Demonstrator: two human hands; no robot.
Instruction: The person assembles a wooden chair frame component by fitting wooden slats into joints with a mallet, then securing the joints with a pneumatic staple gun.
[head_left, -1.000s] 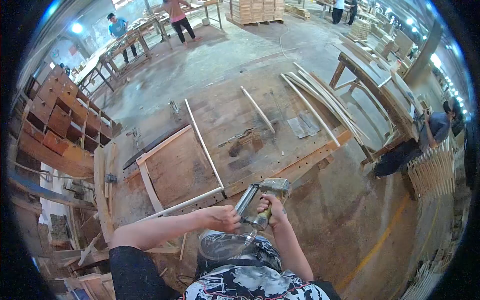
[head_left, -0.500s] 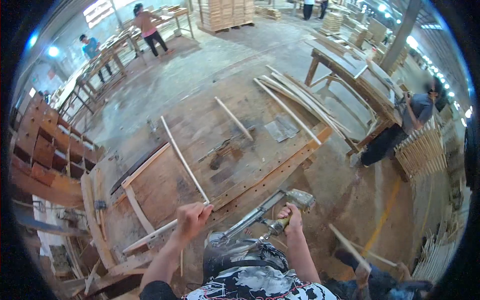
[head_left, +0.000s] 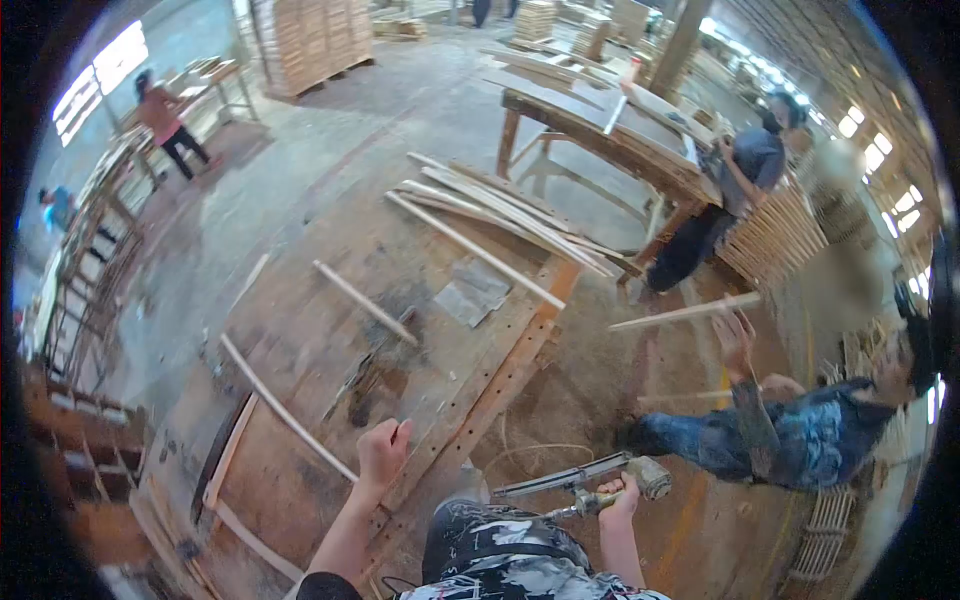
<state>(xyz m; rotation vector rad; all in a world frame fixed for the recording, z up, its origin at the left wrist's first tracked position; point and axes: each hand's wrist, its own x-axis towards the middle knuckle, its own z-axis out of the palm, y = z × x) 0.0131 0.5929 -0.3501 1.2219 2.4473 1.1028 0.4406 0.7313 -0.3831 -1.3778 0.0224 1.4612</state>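
My left hand (head_left: 383, 452) is closed in a fist over the near edge of the wooden worktable (head_left: 300, 395); whatever may be inside it is hidden. Beside that wrist ends a long thin wooden strip (head_left: 285, 417) lying across the tabletop. My right hand (head_left: 618, 495) is wrapped round the grip of a pneumatic nail gun (head_left: 653, 478), held off the table's near side with its long magazine (head_left: 560, 474) pointing left. A shorter strip (head_left: 365, 303) and a flat grey sheet (head_left: 472, 292) lie farther along the table.
Several wooden strips (head_left: 500, 215) are piled at the table's far right end. A co-worker (head_left: 800, 425) at right holds up a wooden piece (head_left: 685, 312). Another person (head_left: 745, 165) stands by a second table (head_left: 600, 130). An air hose (head_left: 510, 440) curves near the nail gun.
The view has swung right, bringing the co-worker there more fully into sight. My left fist has come away from the strip's end. The nail gun stays in my right hand.
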